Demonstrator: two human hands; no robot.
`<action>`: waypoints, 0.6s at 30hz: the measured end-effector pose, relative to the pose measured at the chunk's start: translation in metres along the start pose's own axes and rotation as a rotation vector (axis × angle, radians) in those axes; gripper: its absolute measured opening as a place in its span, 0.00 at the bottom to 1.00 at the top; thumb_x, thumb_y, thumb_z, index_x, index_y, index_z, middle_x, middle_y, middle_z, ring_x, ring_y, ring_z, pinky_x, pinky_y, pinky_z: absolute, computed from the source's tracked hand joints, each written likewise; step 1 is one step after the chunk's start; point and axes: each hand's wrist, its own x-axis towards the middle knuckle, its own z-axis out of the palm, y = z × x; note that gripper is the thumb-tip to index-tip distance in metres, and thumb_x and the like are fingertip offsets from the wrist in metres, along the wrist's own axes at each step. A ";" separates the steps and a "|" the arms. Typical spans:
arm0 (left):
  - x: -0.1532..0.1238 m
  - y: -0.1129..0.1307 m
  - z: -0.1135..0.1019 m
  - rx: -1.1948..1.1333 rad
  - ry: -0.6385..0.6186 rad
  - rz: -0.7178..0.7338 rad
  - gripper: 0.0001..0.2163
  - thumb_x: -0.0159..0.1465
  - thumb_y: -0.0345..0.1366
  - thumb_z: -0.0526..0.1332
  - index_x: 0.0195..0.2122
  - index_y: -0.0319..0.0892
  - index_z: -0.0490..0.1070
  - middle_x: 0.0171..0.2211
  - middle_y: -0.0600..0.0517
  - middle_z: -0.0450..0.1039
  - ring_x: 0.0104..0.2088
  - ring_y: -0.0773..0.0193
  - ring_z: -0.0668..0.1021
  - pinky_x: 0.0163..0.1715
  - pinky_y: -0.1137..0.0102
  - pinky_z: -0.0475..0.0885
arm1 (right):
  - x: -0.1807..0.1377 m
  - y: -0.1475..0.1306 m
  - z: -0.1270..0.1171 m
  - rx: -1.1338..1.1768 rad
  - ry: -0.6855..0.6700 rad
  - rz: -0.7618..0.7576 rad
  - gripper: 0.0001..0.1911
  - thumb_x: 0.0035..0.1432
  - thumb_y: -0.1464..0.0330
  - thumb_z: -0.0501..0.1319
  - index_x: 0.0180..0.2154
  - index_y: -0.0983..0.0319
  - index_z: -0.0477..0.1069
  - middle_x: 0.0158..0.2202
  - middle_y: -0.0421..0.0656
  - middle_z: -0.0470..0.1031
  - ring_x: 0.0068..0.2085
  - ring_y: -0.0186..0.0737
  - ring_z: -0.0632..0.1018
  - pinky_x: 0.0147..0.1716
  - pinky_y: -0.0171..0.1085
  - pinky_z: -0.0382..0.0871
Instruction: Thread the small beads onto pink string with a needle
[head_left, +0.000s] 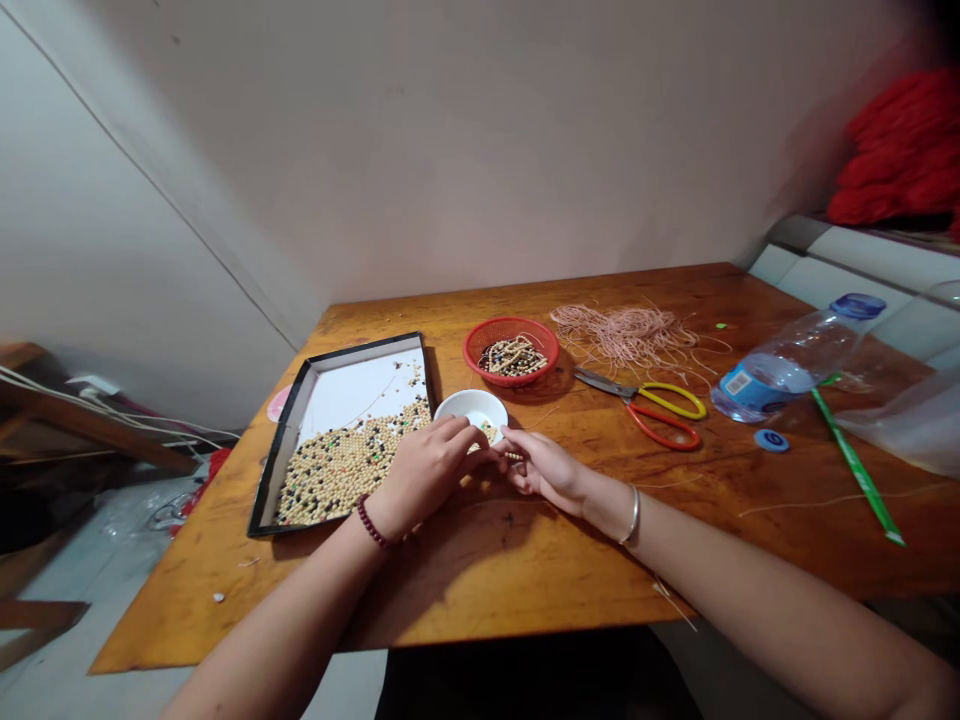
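My left hand [435,465], with a dark red bead bracelet at its wrist, has its fingers bent together at the front edge of a white bowl [466,402]. What its fingertips pinch is too small to make out. Close against it, my right hand [553,470] is closed on a short string of pale beads [515,457]. Some pale beads lie in the bowl, partly hidden by my left hand. Left of the bowl, a black-edged tray [262,485] holds a spread of loose beads [349,460], mostly cream with dark and a few coloured ones.
Behind the bowl stands a red basket [470,362] of strung beads. Pink cord [626,335] lies loosely at the back. Scissors [637,395], a plastic bottle [787,365], its blue cap [772,440] and a green strip [859,465] are to the right on the wooden table [465,590].
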 end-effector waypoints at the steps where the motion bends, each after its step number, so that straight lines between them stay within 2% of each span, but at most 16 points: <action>1: 0.000 0.000 0.000 -0.004 0.006 -0.004 0.08 0.67 0.40 0.56 0.35 0.42 0.69 0.31 0.52 0.72 0.32 0.64 0.73 0.30 0.71 0.63 | 0.000 0.000 0.000 0.006 0.000 0.001 0.19 0.61 0.57 0.54 0.30 0.66 0.71 0.24 0.39 0.67 0.16 0.25 0.62 0.17 0.30 0.48; 4: 0.000 -0.001 0.001 -0.028 0.019 -0.025 0.08 0.67 0.40 0.56 0.34 0.42 0.69 0.31 0.53 0.72 0.32 0.65 0.73 0.30 0.72 0.63 | 0.000 0.001 -0.001 0.029 -0.007 -0.001 0.17 0.58 0.57 0.57 0.29 0.65 0.69 0.23 0.37 0.66 0.17 0.24 0.61 0.17 0.29 0.48; 9: 0.002 0.002 -0.002 -0.025 0.011 -0.128 0.09 0.67 0.41 0.56 0.35 0.43 0.70 0.30 0.53 0.72 0.32 0.65 0.74 0.31 0.72 0.63 | -0.001 0.000 0.000 0.008 -0.080 -0.014 0.15 0.51 0.59 0.65 0.28 0.65 0.68 0.19 0.32 0.56 0.17 0.22 0.53 0.17 0.30 0.39; 11: 0.003 0.000 -0.008 0.036 0.052 -0.232 0.10 0.67 0.43 0.55 0.36 0.43 0.70 0.30 0.53 0.73 0.32 0.65 0.74 0.30 0.71 0.63 | -0.001 -0.001 0.000 -0.004 -0.078 -0.016 0.16 0.49 0.58 0.66 0.29 0.65 0.70 0.20 0.31 0.55 0.17 0.21 0.53 0.17 0.30 0.38; 14: 0.002 -0.011 -0.017 0.196 0.110 -0.471 0.11 0.69 0.42 0.51 0.39 0.42 0.69 0.31 0.51 0.73 0.32 0.62 0.74 0.28 0.70 0.62 | -0.001 -0.001 0.000 -0.020 -0.042 -0.030 0.18 0.48 0.57 0.66 0.30 0.66 0.71 0.21 0.33 0.57 0.17 0.21 0.55 0.18 0.31 0.38; 16: -0.002 -0.024 -0.022 0.333 0.041 -0.561 0.11 0.69 0.39 0.49 0.40 0.43 0.70 0.35 0.48 0.74 0.37 0.58 0.74 0.28 0.69 0.62 | -0.002 -0.002 0.000 -0.027 -0.020 -0.047 0.18 0.48 0.57 0.67 0.30 0.66 0.72 0.21 0.33 0.58 0.17 0.21 0.55 0.18 0.31 0.38; 18: -0.007 -0.037 -0.024 0.406 -0.098 -0.613 0.10 0.68 0.39 0.51 0.41 0.43 0.71 0.37 0.46 0.73 0.40 0.53 0.74 0.27 0.68 0.62 | -0.002 -0.002 0.001 -0.030 -0.004 -0.065 0.18 0.48 0.57 0.67 0.30 0.66 0.72 0.21 0.33 0.58 0.17 0.21 0.55 0.18 0.31 0.38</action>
